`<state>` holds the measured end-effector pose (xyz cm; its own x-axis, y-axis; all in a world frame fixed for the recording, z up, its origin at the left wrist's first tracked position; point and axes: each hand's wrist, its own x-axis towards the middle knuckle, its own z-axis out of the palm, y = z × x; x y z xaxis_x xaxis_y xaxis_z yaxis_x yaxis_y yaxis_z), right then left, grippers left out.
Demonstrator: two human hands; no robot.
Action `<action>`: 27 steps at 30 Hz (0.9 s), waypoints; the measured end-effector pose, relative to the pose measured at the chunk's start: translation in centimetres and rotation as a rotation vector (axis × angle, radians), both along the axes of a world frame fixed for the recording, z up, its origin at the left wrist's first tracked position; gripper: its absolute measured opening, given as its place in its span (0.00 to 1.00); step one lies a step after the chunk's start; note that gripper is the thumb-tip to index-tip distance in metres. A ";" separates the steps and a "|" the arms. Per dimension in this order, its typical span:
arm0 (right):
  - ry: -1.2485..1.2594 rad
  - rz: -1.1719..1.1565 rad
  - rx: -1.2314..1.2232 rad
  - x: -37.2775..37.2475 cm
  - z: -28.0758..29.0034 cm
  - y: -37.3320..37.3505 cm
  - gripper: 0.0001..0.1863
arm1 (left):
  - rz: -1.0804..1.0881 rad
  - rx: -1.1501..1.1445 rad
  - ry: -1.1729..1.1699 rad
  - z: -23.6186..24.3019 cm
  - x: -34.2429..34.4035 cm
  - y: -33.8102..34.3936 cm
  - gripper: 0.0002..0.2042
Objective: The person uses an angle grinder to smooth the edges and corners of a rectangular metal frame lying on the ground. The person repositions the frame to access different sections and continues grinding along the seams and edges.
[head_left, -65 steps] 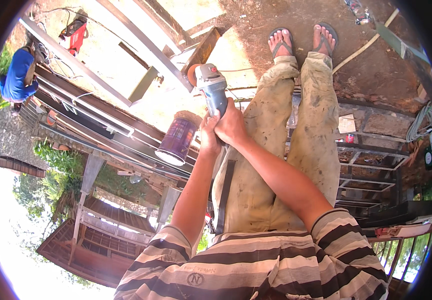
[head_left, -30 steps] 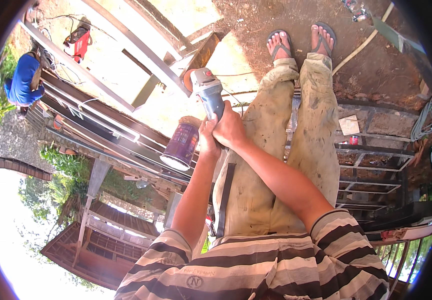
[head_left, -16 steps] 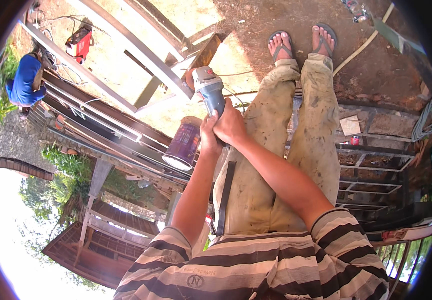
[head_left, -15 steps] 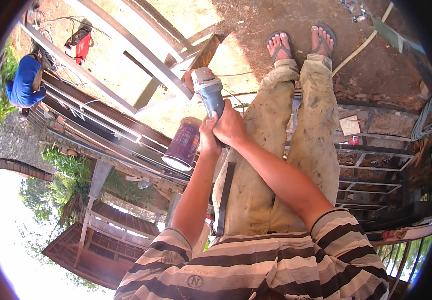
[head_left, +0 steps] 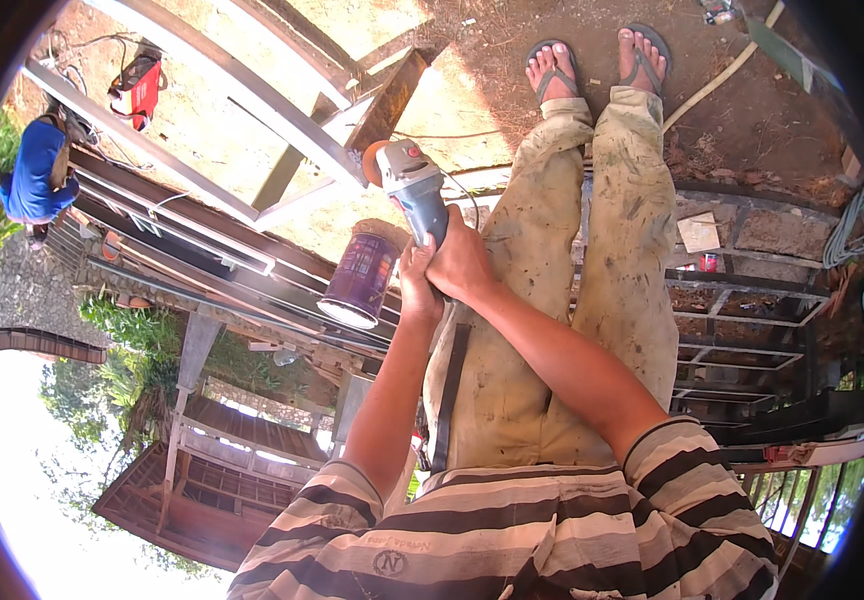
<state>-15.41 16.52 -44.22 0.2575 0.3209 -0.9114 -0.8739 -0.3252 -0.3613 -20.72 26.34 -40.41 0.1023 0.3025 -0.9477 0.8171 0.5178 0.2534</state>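
Both of my hands are wrapped round the body of an angle grinder (head_left: 418, 198), which has a grey head and a blue-grey body. My right hand (head_left: 462, 258) grips it from the right. Just left of that, my left hand (head_left: 418, 283) closes on the lower part of the handle, its thumb up along the body. The grinder's orange-brown disc (head_left: 374, 163) is at the end of a pale metal bar (head_left: 287, 118); whether it touches the metal I cannot tell. Below and left of the grinder is a purple can (head_left: 360, 278).
A person in a blue top (head_left: 37, 170) crouches at the far left near a red machine (head_left: 138, 92) with cables. Long metal bars (head_left: 182, 245) run below the frame. Dark metal frames (head_left: 732, 300) and a coiled hose (head_left: 849, 230) lie at the right.
The view has shifted slightly, so the feet appear higher and the metal frame and can farther left. My two hands keep their hold on the angle grinder.
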 end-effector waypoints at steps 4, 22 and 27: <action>0.004 0.008 -0.017 -1.1 -0.5 0.2 0.30 | 0.055 0.020 0.035 -0.4 -0.3 -0.4 0.25; -0.030 -0.021 -0.020 -2.0 -0.2 0.4 0.30 | 0.009 -0.026 -0.054 -0.1 -1.3 0.4 0.26; -0.109 -0.102 0.002 -3.7 -0.4 1.0 0.32 | -0.028 0.021 -0.051 0.1 -1.9 0.7 0.26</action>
<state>-19.15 17.49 -44.62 0.3863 0.2894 -0.8758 -0.8579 -0.2359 -0.4564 -22.61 27.07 -40.31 0.1590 0.3188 -0.9344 0.8171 0.4887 0.3058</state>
